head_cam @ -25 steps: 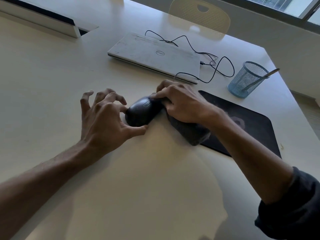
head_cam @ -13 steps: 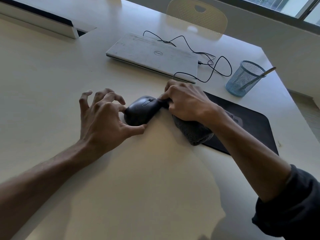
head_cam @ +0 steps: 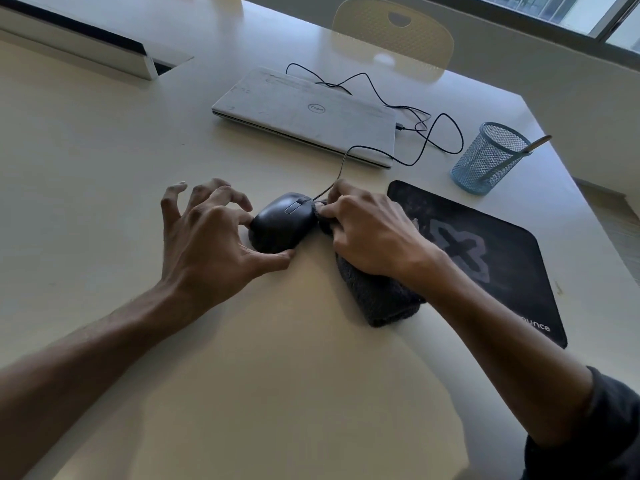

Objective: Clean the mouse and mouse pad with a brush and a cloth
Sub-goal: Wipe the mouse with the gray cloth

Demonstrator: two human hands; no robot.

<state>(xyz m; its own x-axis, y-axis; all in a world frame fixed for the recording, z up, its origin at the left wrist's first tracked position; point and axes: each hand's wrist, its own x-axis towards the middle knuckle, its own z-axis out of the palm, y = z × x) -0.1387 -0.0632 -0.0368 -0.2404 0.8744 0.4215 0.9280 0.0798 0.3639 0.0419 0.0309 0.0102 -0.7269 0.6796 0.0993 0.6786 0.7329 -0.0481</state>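
Observation:
A black wired mouse (head_cam: 282, 221) lies on the table, left of the black mouse pad (head_cam: 498, 258). My left hand (head_cam: 207, 237) pinches the mouse's near end between thumb and forefinger, the other fingers spread. My right hand (head_cam: 370, 233) is closed on a dark grey cloth (head_cam: 377, 296) and presses its front part against the right front side of the mouse, by the cable. The rest of the cloth trails under my wrist onto the table. A brush handle (head_cam: 535, 143) sticks out of the blue mesh cup (head_cam: 488, 159).
A closed white laptop (head_cam: 304, 114) lies behind the mouse, with a black cable (head_cam: 429, 133) looping to its right. The mesh cup stands near the table's right edge. A chair back (head_cam: 393, 32) is beyond the far edge. A white tray-like unit (head_cam: 79, 46) is at far left.
My right hand with the cloth has slid from over the mouse's top to its right front side, uncovering the buttons and wheel. My left hand has kept its hold.

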